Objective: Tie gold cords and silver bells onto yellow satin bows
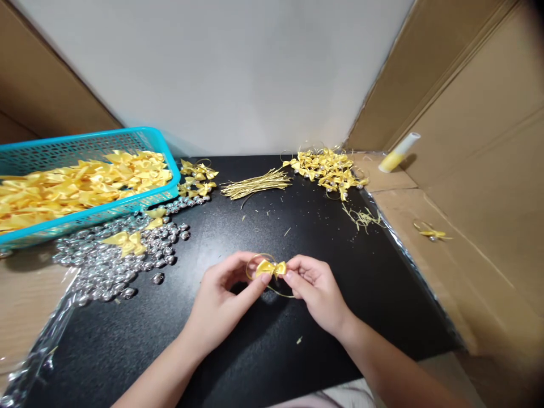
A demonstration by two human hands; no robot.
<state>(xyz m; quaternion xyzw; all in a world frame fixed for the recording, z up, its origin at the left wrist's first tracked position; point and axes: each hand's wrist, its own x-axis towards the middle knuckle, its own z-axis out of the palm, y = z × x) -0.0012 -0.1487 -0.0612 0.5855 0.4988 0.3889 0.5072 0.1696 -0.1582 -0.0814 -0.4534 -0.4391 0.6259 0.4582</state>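
Pinching the bow between both hands, your left and right clamped on its ends, you hold it (cord looping around) above the black table.

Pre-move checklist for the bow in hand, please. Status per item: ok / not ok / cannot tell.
1. Small glossy yellow ribbon bow gripped by left hand and right hand: ok, fingertips of both on it.
2. Thin gold cord present at the bow: ok, it curves out around it.
3. Cord knotted tight: cannot tell, fingers cover part of it.
4. Bundle of straight gold cords laid out on the black tabletop: ok.
5. Heap of shiny silver beads free of bows: not ok, loose yellow bows lie on it.
6. Tabletop free of scraps: not ok, pale cord clippings at right.
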